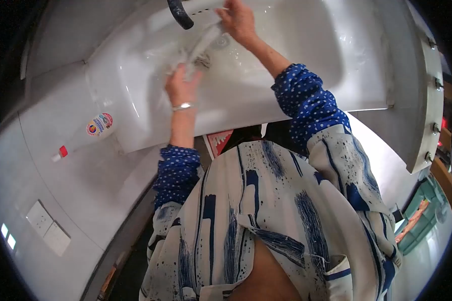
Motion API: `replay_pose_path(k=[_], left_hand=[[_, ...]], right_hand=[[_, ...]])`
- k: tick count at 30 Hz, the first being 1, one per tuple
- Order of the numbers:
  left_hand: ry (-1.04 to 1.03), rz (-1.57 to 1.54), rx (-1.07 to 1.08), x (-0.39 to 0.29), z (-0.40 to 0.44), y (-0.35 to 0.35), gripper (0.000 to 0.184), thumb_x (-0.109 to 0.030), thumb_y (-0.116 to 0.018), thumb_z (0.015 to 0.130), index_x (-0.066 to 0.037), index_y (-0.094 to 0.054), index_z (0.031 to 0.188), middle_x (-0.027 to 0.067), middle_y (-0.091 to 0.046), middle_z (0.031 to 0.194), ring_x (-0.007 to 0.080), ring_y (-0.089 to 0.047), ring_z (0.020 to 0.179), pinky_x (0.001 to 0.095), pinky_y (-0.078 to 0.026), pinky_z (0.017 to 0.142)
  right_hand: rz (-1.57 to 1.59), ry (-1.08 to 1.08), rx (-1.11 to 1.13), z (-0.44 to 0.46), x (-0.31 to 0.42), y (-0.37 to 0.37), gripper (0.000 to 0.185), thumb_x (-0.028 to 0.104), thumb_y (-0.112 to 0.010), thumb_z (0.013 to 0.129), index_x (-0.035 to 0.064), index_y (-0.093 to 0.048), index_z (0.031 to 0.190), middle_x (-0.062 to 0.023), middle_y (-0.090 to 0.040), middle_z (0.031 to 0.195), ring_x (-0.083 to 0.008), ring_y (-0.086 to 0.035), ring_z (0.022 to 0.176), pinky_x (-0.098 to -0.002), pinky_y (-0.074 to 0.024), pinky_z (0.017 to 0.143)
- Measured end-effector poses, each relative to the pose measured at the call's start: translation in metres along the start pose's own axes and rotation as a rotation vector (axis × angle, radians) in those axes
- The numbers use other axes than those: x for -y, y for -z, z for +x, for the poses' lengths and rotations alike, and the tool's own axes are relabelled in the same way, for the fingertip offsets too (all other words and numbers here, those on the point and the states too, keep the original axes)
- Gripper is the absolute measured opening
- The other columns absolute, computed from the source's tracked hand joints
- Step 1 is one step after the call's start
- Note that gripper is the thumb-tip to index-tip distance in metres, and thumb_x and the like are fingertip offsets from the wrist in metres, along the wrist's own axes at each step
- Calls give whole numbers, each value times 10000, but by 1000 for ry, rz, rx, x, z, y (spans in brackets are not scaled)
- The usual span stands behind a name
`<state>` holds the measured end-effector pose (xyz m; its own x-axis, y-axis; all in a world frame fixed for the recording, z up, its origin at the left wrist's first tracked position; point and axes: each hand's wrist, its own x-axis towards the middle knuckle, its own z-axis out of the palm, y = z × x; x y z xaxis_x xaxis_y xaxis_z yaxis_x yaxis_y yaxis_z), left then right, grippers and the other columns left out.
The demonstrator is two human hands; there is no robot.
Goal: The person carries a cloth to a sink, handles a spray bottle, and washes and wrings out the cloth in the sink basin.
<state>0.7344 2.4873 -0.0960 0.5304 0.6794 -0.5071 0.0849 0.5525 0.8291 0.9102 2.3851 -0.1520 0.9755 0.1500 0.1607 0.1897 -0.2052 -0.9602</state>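
In the white sink (150,108), a thin whitish strip of wet cloth (204,44) stretches at a slant between my two hands, blurred by motion. My right hand (238,22) is closed on its upper end, near the sink's far side. Lower and to the left, my left hand (182,86), with a silver band at the wrist, has its thumb and fingers around the lower end; the fingertips are smeared. A small grey, striped bunched piece (202,61) sits just beside the cloth; whether it is part of it I cannot tell. The round drain (221,42) shows close to my right hand.
A dark tap spout (181,15) hangs over the sink's far edge. On the left ledge lies a clear bottle (99,124) with a red cap (61,152). White socket plates (47,228) are at lower left. A green bin (422,215) stands at right.
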Motion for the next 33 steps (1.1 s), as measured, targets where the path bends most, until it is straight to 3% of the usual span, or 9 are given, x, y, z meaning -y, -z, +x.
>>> replay_pose_path(k=[3,5,9,12,17,21,26,30,33], left_hand=[[282,60,16,38,-2,16,351,-154,-597,764,-63,-511,1092,72,-484,1133,235,-453,1067,574,-351,878],[476,221,19,51,0,30,455,-225,-607,763,-58,-482,1167,82,-460,1192,276,-396,1154,603,-293,900],[427,234,-13,45,-12,7,549,-297,-560,811,-20,-381,1250,130,-280,1345,327,-332,1204,593,-275,932],[450,58,102,45,23,-4,607,-423,-547,800,-70,-377,1264,98,-437,1241,286,-418,1138,553,-342,891],[-22,86,571,33,20,6,441,-419,-417,881,-107,-449,1191,74,-484,1181,239,-474,1079,400,-430,870],[317,6,167,44,44,-4,378,-310,-441,887,-69,-457,1179,70,-483,1192,230,-464,1104,412,-411,899],[247,-71,176,40,52,4,341,-197,-434,880,-44,-450,1184,84,-468,1213,246,-446,1129,422,-385,930],[218,-103,252,35,39,1,335,-180,-422,883,-41,-448,1187,94,-460,1224,257,-438,1137,428,-378,938],[219,-129,326,31,25,1,338,-196,-413,889,-44,-448,1188,89,-464,1223,253,-439,1135,426,-377,939]], right_hand=[[-308,221,-228,11,-101,6,184,124,-576,726,17,-525,867,-161,-521,696,-324,-528,679,-395,-442,625],[-360,174,-182,5,-99,25,372,398,-642,730,78,-585,913,-135,-589,869,-290,-577,806,-385,-464,692],[-582,-141,426,-23,-88,21,322,369,-615,731,88,-608,888,-166,-579,900,-341,-564,860,-434,-459,694],[-356,-39,445,-69,-4,-15,187,258,-614,696,84,-598,764,-135,-596,833,-325,-580,771,-425,-461,645],[-83,419,360,-122,70,-30,230,268,-581,718,58,-594,623,-153,-603,696,-324,-591,642,-422,-474,606],[-330,-74,433,-63,18,-33,228,255,-578,751,57,-603,640,-139,-584,667,-316,-583,643,-411,-469,614],[-103,350,143,-110,46,-53,196,218,-581,735,55,-536,637,-112,-514,701,-305,-535,671,-410,-427,580],[-158,149,358,-103,24,-63,179,217,-580,747,51,-544,689,-123,-518,736,-315,-535,721,-416,-431,591],[-313,108,111,-51,-7,-46,168,234,-584,747,70,-555,725,-132,-559,768,-303,-574,737,-419,-451,606]])
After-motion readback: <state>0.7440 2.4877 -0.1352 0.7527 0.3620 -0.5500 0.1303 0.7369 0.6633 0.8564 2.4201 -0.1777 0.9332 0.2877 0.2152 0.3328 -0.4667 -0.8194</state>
